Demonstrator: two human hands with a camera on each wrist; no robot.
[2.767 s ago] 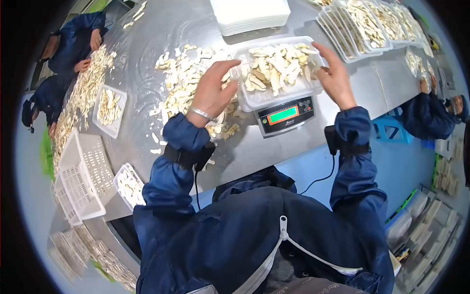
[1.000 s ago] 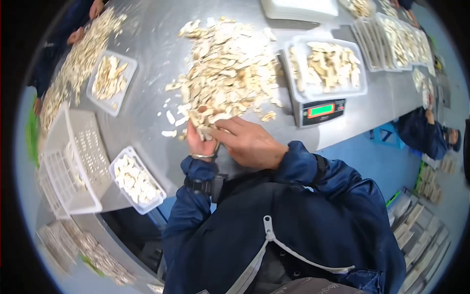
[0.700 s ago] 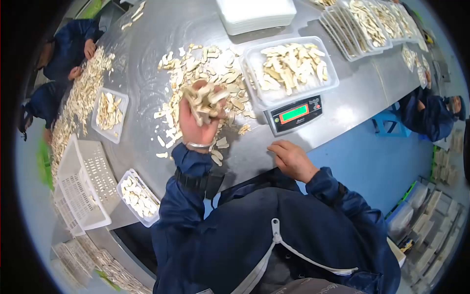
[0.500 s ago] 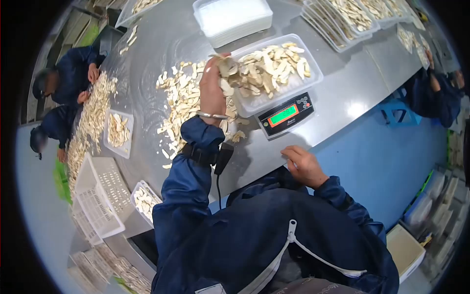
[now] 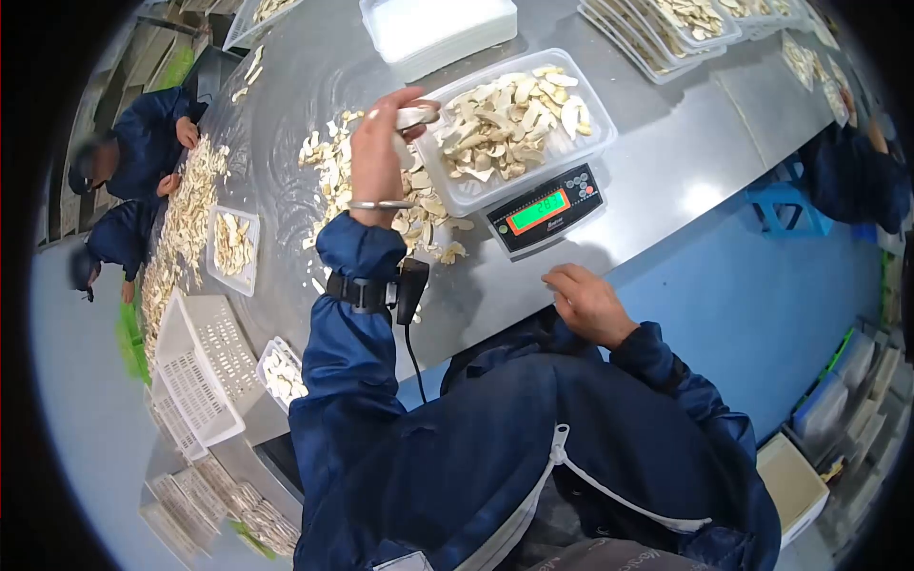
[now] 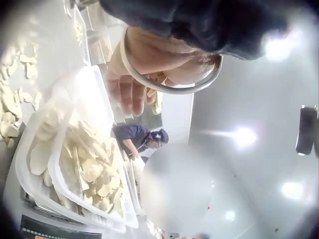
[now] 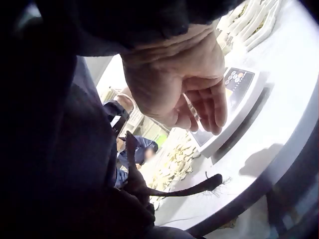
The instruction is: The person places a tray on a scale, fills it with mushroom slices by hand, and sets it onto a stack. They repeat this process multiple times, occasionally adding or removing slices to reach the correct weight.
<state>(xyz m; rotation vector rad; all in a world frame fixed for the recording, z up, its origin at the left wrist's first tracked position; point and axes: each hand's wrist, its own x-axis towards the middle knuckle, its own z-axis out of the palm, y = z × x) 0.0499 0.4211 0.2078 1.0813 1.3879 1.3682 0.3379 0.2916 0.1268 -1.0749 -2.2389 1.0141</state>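
Observation:
In the head view my left hand (image 5: 379, 157) is raised beside the left rim of a clear plastic tray (image 5: 592, 145). Its curled fingers hold a few pale mushroom slices (image 5: 416, 116); the left wrist view shows slices (image 6: 157, 103) between fingers and palm. More mushroom slices (image 5: 505, 124) are heaped in the tray, which sits on a digital scale (image 5: 547, 211) with a lit green display. My right hand (image 5: 588, 306) hangs loosely near the table's front edge, below the scale, and holds nothing. In the right wrist view its fingers (image 7: 218, 107) are relaxed, near the scale.
A loose pile of slices (image 5: 328, 162) lies left of the tray. White stacked trays (image 5: 443, 38) stand behind it; filled trays (image 5: 657, 38) are at back right. A perforated basket (image 5: 205, 366) and small trays are at left. Other people (image 5: 143, 143) work along the table.
Both hands left the tray, gathered slices at the pile, then parted. My left hand carried a handful over the tray, released most into it, and drew back left. My right hand moved down right.

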